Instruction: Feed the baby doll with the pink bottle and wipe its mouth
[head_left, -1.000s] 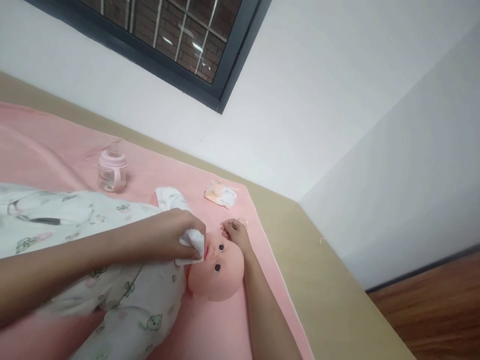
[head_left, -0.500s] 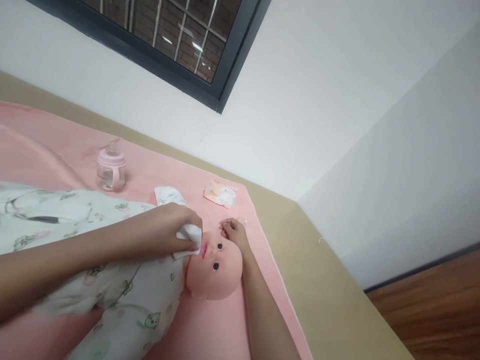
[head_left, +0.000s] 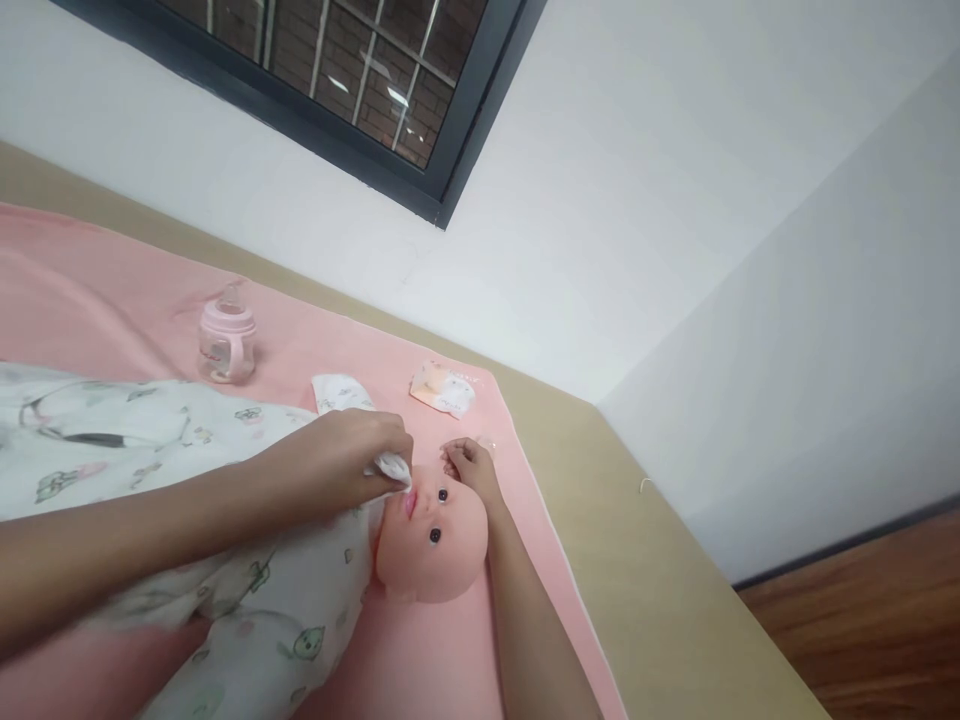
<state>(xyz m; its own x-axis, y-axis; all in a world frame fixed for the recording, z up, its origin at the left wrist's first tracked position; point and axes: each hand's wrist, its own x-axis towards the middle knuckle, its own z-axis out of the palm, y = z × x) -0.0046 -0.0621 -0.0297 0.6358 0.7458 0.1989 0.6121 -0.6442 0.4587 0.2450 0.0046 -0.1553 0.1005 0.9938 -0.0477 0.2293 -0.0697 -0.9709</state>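
A baby doll (head_left: 442, 570) lies on its back on a pink sheet (head_left: 420, 660), its bald head towards the right and its body in white printed clothing (head_left: 300, 590). My left hand (head_left: 367, 445) is closed round a white wipe (head_left: 394, 468). The wipe's bunched end touches the doll's face beside its mouth. On the far side of the head rests my right hand (head_left: 469, 463), fingers loosely bent and slightly apart, with nothing visible in them. My right forearm runs close along the crown of the doll's head.
A pink-lidded baby bottle (head_left: 227, 340) stands upright at the back left. A small printed packet (head_left: 442, 388) lies behind my right hand, and a small clear item (head_left: 487, 443) beside it. The wooden surface (head_left: 600, 520) ends at the white wall below a dark window frame (head_left: 435, 185).
My left hand has shifted slightly and turned, and the wipe now shows as a smaller bunch at the doll's mouth. My right hand stays in place. The view has moved slightly.
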